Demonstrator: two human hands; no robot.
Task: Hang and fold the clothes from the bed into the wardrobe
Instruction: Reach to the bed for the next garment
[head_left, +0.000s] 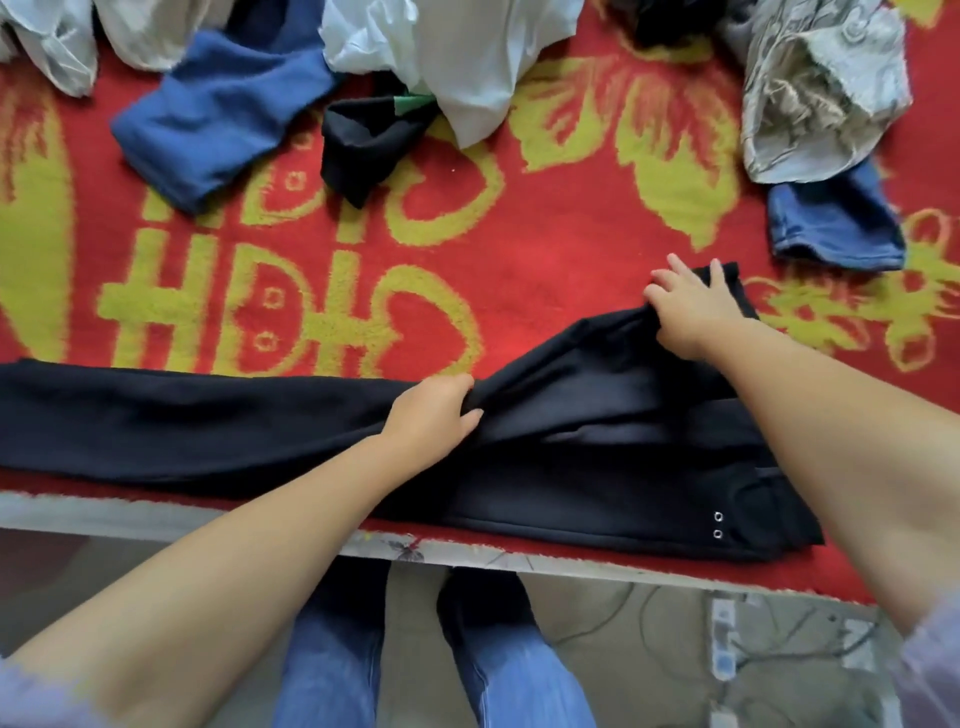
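1. Along the near edge of the bed (571, 270), black trousers (208, 426) lie stretched out on a red blanket with yellow patterns, legs running off to the left and the waist end at the right.
2. Two small metal eyelets (718, 525) show on the trousers near the waist, close to the bed's edge.
3. The left hand (431, 415) sits around the middle of the trousers, its fingers curled into a fold of the black cloth and gripping it.
4. The right hand (691, 312) is farther out and to the right, at the far upper corner of the waist end; its thumb and palm gather a raised ridge of cloth while the fingers spread over the fabric, so it holds the trousers too.
5. Between the two hands the cloth is lifted into a slanting crease.
6. Farther back on the bed lie other clothes: a blue garment (223, 119) at the left, a small black piece (363, 140) just beside it, and a white pile (457, 57) touching that black piece from above.
7. At the right, a grey patterned cloth (821, 88) lies over a blue denim item (836, 228), well apart from the trousers' waist.
8. More pale cloth (47, 41) sits at the far left corner.
9. Below the bed edge, the person's jeans and dark socks show on the floor, with a power strip (724, 644) and cables to the right.
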